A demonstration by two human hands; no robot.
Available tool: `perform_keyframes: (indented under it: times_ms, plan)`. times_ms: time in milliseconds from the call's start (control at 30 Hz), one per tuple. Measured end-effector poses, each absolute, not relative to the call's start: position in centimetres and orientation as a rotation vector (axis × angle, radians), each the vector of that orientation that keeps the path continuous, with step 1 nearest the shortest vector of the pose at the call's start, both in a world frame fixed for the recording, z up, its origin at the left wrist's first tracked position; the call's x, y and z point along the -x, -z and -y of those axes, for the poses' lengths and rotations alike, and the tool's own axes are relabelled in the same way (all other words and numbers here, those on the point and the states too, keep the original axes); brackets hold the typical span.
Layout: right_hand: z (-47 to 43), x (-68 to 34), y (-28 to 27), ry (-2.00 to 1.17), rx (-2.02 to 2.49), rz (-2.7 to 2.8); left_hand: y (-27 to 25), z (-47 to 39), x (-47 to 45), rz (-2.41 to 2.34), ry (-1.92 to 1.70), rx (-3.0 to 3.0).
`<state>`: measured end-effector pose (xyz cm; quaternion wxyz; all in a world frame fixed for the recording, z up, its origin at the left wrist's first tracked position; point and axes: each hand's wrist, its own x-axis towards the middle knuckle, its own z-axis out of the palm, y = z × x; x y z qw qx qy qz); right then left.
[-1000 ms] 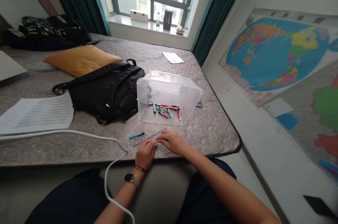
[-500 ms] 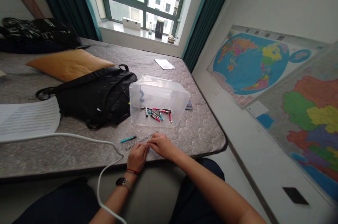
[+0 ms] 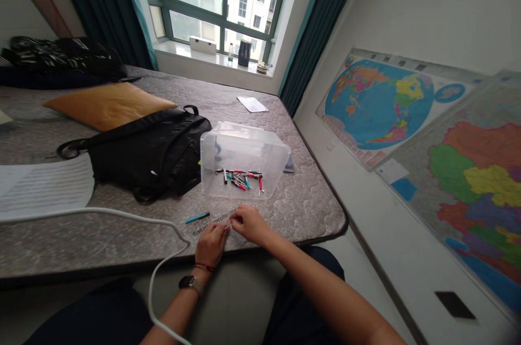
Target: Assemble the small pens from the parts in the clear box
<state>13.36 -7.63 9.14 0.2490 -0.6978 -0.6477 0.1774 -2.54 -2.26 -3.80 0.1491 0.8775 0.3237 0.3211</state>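
My left hand point(image 3: 211, 243) and my right hand point(image 3: 249, 224) meet at the mattress's front edge, fingertips almost touching. Both are closed in a pinch around something small and thin, mostly hidden by the fingers; a pale, slightly reddish bit shows between them. Left of the hands a blue pen with a black end point(image 3: 197, 217) lies on the mattress. Just beyond them a clear plastic box point(image 3: 252, 148) lies on its side, its opening facing me. Inside it is a loose heap of pens and pen parts point(image 3: 240, 179) in red, blue, black and white.
A black backpack point(image 3: 142, 155) lies left of the box, with an orange cushion point(image 3: 109, 106) behind it. Printed paper point(image 3: 44, 182) is at the far left. A white cable point(image 3: 122, 215) crosses the mattress point(image 3: 301, 215) and hangs over its front edge. Wall maps point(image 3: 378, 98) are on the right.
My right hand's fingers have drawn slightly apart from the left and curled more, exposing the small thing between them. The view has tilted a little. Pens and box lie as before.
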Motion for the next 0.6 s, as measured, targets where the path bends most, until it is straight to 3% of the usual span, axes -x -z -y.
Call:
perform_keyframes:
  times_ms: [400, 600]
  plan:
    - [7.8, -12.7, -9.8, -0.482, 1.870, 1.917, 3.4, 2.3, 2.5, -0.934, -0.941, -2.483]
    - [8.6, -12.4, -8.7, -0.484, 1.858, 1.709, 3.5, 2.3, 2.5, -0.939, -0.916, -2.516]
